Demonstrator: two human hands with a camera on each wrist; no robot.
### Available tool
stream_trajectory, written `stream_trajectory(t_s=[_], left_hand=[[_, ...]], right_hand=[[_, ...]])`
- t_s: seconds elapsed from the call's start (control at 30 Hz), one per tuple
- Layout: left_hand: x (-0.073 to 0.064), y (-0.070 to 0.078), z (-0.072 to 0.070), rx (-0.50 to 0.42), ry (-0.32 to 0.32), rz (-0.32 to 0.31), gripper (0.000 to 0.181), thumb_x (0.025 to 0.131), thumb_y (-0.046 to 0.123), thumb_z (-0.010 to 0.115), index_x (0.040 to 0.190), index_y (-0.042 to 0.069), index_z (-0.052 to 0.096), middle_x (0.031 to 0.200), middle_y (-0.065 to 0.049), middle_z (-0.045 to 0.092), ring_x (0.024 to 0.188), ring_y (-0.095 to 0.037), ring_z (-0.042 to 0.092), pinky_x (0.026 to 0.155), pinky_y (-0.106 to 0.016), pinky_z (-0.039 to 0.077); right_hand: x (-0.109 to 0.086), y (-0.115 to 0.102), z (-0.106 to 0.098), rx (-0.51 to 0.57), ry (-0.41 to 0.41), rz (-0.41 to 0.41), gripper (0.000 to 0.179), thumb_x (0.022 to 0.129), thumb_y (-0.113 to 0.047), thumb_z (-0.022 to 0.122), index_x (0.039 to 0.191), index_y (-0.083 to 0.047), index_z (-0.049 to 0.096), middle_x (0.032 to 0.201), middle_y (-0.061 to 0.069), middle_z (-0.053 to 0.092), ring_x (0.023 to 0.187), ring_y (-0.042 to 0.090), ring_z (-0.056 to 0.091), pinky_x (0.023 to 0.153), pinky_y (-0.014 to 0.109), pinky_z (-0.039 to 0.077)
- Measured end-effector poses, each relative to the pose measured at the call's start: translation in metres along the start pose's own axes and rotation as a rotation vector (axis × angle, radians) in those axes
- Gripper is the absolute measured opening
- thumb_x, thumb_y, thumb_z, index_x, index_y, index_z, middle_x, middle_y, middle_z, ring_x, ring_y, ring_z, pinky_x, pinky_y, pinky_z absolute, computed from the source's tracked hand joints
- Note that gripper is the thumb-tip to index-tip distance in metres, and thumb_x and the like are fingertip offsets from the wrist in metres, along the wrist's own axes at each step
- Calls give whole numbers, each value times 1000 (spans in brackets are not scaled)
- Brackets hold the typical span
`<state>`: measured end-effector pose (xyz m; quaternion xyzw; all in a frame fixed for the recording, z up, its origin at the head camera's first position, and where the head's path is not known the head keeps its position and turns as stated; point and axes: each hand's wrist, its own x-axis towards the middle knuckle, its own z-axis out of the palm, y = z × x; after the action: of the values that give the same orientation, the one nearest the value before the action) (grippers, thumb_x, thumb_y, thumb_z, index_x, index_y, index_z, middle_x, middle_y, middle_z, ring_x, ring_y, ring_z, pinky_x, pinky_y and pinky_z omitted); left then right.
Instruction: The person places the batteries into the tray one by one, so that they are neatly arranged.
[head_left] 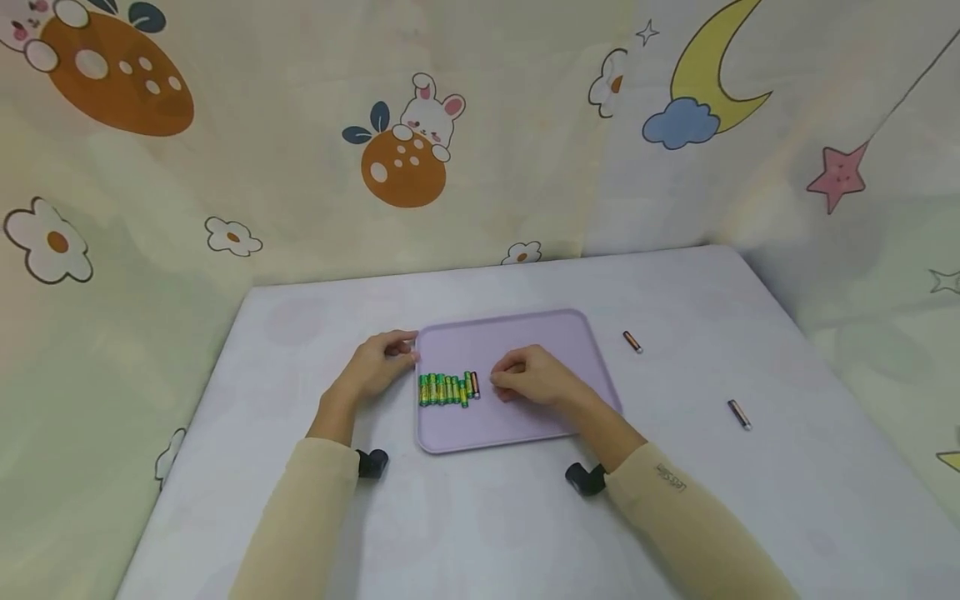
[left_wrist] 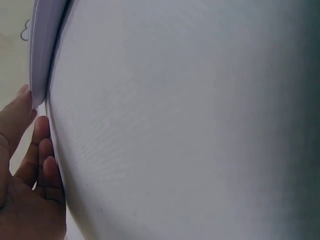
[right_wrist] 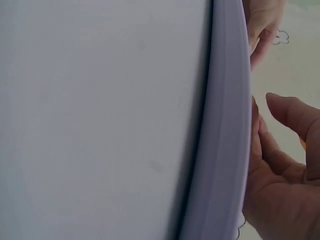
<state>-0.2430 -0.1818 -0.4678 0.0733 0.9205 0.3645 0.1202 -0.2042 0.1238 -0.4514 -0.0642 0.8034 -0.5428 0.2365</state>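
On the lilac tray stands a side-by-side row of green-and-yellow batteries, the thicker ones at the left. A black-and-copper battery closes the row at its right end. My left hand is at the tray's left rim, fingertips against it; the left wrist view shows the thumb and fingers at the tray's corner. Just right of the row, my right hand is low over the tray with bent fingers. In the right wrist view its thumb is spread from the fingers, and nothing shows between them.
Two more black-and-copper batteries lie on the white table right of the tray: one farther back, another nearer the right side. A patterned curtain hangs behind the table. Black wrist devices sit under both sleeves.
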Motion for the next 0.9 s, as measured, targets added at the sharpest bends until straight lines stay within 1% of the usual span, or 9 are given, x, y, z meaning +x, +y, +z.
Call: stream_trajectory(t_s=[0.07, 0.17, 0.27, 0.43, 0.5, 0.67, 0.9], left_hand=[[1, 0, 0, 0, 0, 14, 49, 102, 31, 66, 148, 18, 56, 129, -9, 64, 126, -31, 53, 112, -52, 41], [2, -1, 0, 3, 2, 17, 48, 101, 30, 67, 147, 18, 56, 128, -9, 64, 126, -31, 54, 111, -52, 41], [3, -1, 0, 6, 3, 20, 48, 102, 29, 66, 147, 17, 57, 128, -9, 64, 126, -30, 54, 111, -51, 41], [4, 0, 0, 3, 6, 31, 47, 102, 27, 66, 147, 16, 57, 127, -10, 64, 124, -31, 54, 110, -51, 42], [3, 0, 0, 5, 5, 33, 47, 102, 27, 66, 147, 16, 57, 127, -10, 64, 124, -31, 54, 110, -51, 42], [3, 2, -2, 1, 1, 35, 48, 102, 27, 66, 147, 15, 57, 126, -10, 65, 124, -31, 54, 110, -51, 42], [1, 2, -3, -2, -2, 32, 48, 102, 28, 66, 147, 15, 56, 127, -11, 65, 125, -32, 54, 111, -52, 41]], right_hand=[[-4, 2, -8, -30, 0, -2, 19, 99, -16, 69, 109, 0, 72, 92, 12, 75, 82, 20, 74, 79, 31, 61], [-9, 7, -21, -57, 11, -8, 20, 99, -19, 69, 110, -2, 72, 94, 10, 75, 84, 19, 73, 82, 30, 59], [-14, 11, -31, -71, 19, -22, 22, 98, -20, 69, 111, -2, 72, 95, 10, 75, 86, 19, 73, 83, 30, 58], [-23, 17, -46, -85, 14, -48, 25, 98, -18, 70, 115, 1, 70, 101, 13, 74, 90, 21, 74, 86, 33, 59], [-27, 19, -52, -108, 16, -62, 27, 98, -19, 69, 117, 0, 69, 103, 13, 74, 92, 22, 74, 87, 34, 58], [-33, 22, -66, -174, 57, -83, 28, 98, -22, 70, 119, -2, 69, 104, 10, 74, 93, 22, 72, 87, 33, 56], [-38, 26, -82, -157, 96, -74, 30, 98, -21, 71, 120, -1, 68, 105, 13, 72, 95, 24, 71, 85, 32, 56]])
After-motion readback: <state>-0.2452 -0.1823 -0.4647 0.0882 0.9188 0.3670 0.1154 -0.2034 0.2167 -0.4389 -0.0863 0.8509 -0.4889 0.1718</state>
